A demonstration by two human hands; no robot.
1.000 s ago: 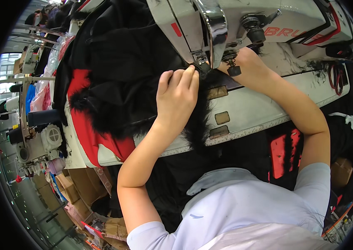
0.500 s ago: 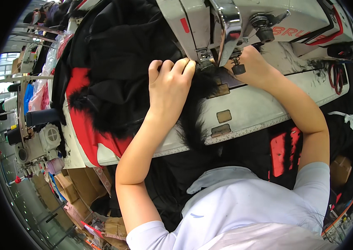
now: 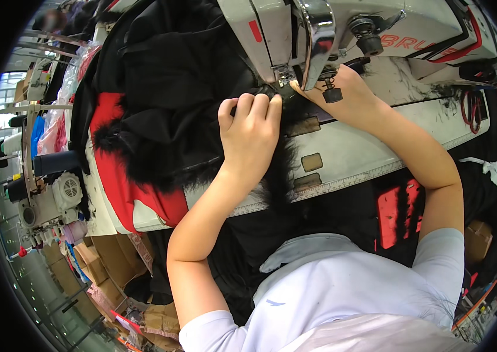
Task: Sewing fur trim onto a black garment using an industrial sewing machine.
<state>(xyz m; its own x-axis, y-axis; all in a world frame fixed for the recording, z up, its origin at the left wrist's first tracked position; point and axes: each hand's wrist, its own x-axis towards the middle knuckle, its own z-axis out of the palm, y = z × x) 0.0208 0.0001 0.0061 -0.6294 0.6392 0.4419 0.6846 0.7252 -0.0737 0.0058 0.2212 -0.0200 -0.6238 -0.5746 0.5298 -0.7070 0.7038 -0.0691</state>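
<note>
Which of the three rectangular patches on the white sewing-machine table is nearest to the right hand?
The uppermost patch, below and left of the right hand in the picture; the middle patch and the lowest patch lie farther off, toward the ruler strip.

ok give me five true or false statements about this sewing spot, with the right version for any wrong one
1. The left hand touches the black fur-trimmed fabric. True.
2. The right hand hangs below the table edge. False: it is above the table, beside the needle area of the industrial sewing machine.
3. A ruler strip runs along the table's near edge. True.
4. The red fabric covers the black fabric completely. False: black fur overlaps part of the red.
5. The person's shirt has short sleeves. True.
</note>
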